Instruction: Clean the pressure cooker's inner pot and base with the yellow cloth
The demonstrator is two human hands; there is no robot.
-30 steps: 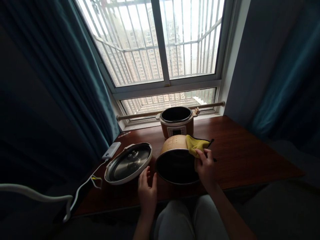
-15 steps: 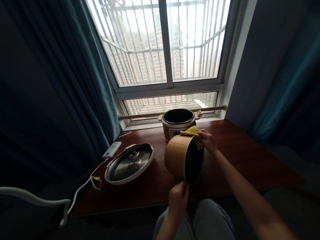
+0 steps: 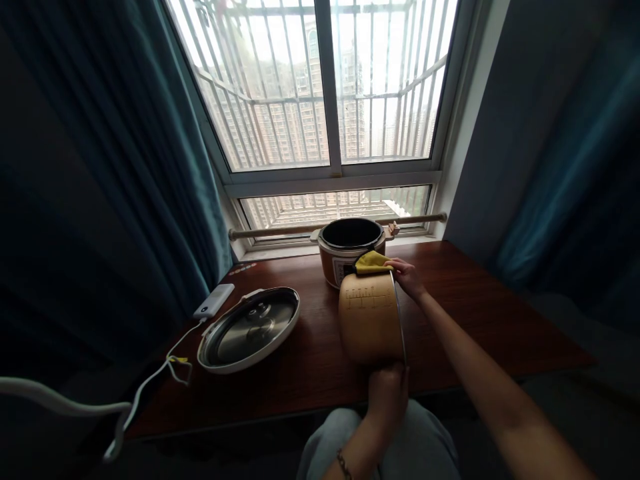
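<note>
A tan inner pot (image 3: 369,319) lies on its side on the dark wooden table (image 3: 475,313), its mouth turned to the right. My left hand (image 3: 387,397) is closed on the pot's lower rim near the table's front edge. My right hand (image 3: 407,277) is closed on a yellow cloth (image 3: 371,261) and presses it on the pot's top side. Just behind stands the orange cooker base (image 3: 349,252), uncovered and dark inside.
The cooker's lid (image 3: 249,327) lies upside down at the left. A white power bank (image 3: 213,301) with a white cable (image 3: 145,383) sits by the table's left edge. Teal curtains hang on both sides of the barred window (image 3: 325,87). A wooden rod (image 3: 280,230) runs along the sill.
The pot has turned further, its mouth now facing right. My left hand moved from the lid's side to the pot's lower rim. My right hand carried the cloth up over the pot.
</note>
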